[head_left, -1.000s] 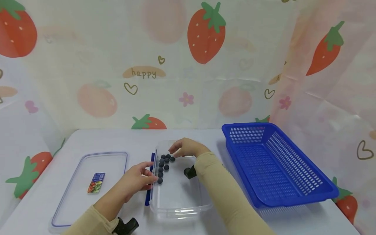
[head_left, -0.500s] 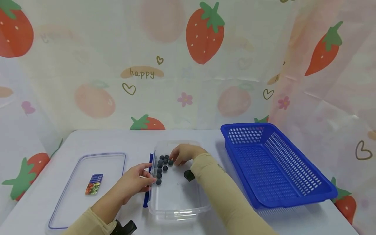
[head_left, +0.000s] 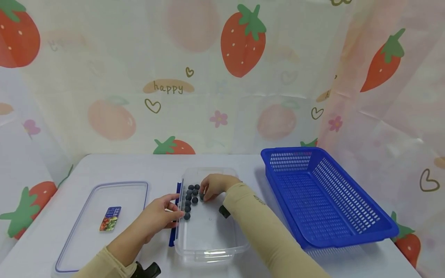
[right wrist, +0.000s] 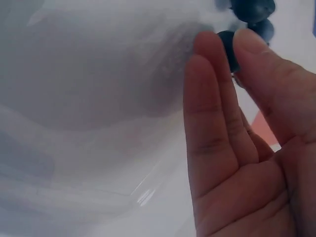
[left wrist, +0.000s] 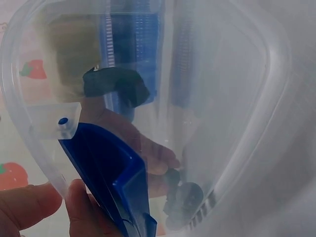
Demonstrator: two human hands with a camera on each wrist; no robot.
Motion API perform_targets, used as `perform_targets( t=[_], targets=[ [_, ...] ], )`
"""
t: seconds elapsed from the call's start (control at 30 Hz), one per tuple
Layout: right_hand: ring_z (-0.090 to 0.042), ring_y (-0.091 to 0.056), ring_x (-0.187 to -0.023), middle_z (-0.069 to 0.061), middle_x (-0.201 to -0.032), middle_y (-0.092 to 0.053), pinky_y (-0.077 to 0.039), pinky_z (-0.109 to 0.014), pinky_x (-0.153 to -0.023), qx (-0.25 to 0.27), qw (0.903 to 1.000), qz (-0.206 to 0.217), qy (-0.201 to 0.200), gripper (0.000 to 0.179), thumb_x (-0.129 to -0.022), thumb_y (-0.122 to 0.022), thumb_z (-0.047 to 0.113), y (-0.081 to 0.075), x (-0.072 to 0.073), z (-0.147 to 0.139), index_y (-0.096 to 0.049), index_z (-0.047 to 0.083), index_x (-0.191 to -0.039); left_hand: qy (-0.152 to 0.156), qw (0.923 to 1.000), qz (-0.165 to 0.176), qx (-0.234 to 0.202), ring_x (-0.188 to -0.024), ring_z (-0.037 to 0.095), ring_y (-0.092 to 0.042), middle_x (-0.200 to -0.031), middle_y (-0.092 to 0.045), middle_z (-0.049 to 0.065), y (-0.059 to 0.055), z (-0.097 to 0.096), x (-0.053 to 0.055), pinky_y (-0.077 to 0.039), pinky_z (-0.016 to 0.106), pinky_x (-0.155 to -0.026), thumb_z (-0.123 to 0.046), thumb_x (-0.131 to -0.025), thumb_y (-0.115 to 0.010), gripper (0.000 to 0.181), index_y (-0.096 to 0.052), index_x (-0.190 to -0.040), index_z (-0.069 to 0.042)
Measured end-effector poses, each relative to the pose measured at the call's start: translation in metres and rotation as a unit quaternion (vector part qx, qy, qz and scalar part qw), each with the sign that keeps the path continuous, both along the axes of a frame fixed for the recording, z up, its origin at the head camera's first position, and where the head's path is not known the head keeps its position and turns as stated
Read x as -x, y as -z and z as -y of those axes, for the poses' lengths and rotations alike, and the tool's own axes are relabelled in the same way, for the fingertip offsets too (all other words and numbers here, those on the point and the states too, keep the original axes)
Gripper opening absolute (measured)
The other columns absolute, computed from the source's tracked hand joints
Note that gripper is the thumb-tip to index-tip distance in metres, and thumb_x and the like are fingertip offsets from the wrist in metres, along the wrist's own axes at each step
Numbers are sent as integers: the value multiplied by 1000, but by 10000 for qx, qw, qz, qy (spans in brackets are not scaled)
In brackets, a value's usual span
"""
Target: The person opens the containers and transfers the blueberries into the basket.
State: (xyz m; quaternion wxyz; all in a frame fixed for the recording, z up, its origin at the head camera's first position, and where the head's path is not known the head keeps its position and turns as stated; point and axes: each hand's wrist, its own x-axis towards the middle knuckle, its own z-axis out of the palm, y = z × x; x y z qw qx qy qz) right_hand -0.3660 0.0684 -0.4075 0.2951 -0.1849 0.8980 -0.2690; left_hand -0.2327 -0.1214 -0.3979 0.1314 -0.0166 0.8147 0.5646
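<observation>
A clear plastic box (head_left: pixel 222 241) with a dark blue latch flap (left wrist: pixel 108 168) on its left side lies in front of me. Several small dark blue balls (head_left: pixel 187 203), which look like blueberries, are gathered along the inside of its left wall. With thumb and fingers on either side of the rim, my left hand (head_left: pixel 160 212) grips the box's left edge beside the flap. My right hand (head_left: pixel 217 185) reaches down into the box from the far right. In the right wrist view, its thumb and fingertips pinch one dark ball (right wrist: pixel 228 49), partly hidden behind them.
A clear lid (head_left: pixel 74 231) with a purple-blue border lies at the left, bearing a small colourful card (head_left: pixel 110 218). On the right stands a large blue perforated basket (head_left: pixel 333 204). Strawberry-printed cloth hangs around the white table (head_left: pixel 114 166).
My right hand has come down and slightly nearer, from above the balls to pinching one at the cluster's right side. The left hand keeps its hold on the box edge.
</observation>
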Motion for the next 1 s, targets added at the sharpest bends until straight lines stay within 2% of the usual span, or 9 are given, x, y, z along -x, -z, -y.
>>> perform_targets(
  t=[0.17, 0.27, 0.4, 0.53, 0.7, 0.87, 1.0],
  targets=[
    [-13, -60, -68, -4, -80, -62, -51, -24, -65, 76, 9999, 100, -81, 9, -78, -68, 1, 1, 0, -1, -66, 7, -83, -21, 10000, 15, 14, -76, 17, -56, -90, -52, 9, -1, 0, -1, -56, 31, -67, -8, -82, -67, 61, -40, -136, -7],
    [-14, -61, -70, -4, -81, -63, -53, -26, -67, 442, 9982, 400, 9, 9, -78, -67, -2, 2, 2, -3, -65, 7, -82, -28, 10000, 56, 34, -76, 17, -56, -90, -52, 9, -1, 0, -1, -56, 31, -68, -9, -82, -67, 61, -40, -136, -7],
    [-17, -63, -74, -8, -83, -63, -54, -30, -71, 1279, 9875, 900, 194, 11, -78, -65, -5, 0, 5, -8, -64, 4, -85, -17, 9999, 89, 59, -76, 17, -57, -91, -52, 10, -2, 0, -2, -56, 31, -68, -10, -82, -68, 61, -39, -136, -7],
    [-19, -64, -75, -10, -83, -63, -55, -33, -74, 1816, 9766, 1132, 198, 11, -80, -65, -4, -6, 5, -12, -63, 0, -90, -17, 10000, 89, 23, -74, 17, -57, -92, -52, 10, -2, 0, -1, -56, 31, -67, -10, -82, -67, 61, -39, -136, -7],
    [-19, -63, -76, -9, -85, -62, -54, -34, -77, 2102, 9714, 1101, -44, 15, -82, -64, 0, -17, 2, -15, -62, -3, -96, -35, 9999, 116, -14, -72, 18, -57, -90, -53, 10, -1, -1, -1, -56, 31, -66, -10, -82, -67, 60, -40, -136, -9],
    [-22, -64, -81, -11, -90, -60, -53, -34, -79, 2347, 9683, 787, -351, 14, -84, -62, 2, -38, -3, -23, -62, -1, -97, -35, 9999, 151, -22, -71, 18, -57, -88, -53, 10, 1, -3, -1, -56, 31, -65, -9, -82, -67, 61, -39, -136, -10],
    [-35, -61, -91, -14, -93, -61, -53, -34, -80, 2467, 9674, 452, -359, 12, -84, -62, 3, -60, -5, -42, -61, 3, -96, -31, 9999, 125, 18, -71, 18, -57, -88, -53, 10, 0, -3, -2, -56, 31, -65, -9, -82, -67, 62, -38, -136, -9]
  ],
)
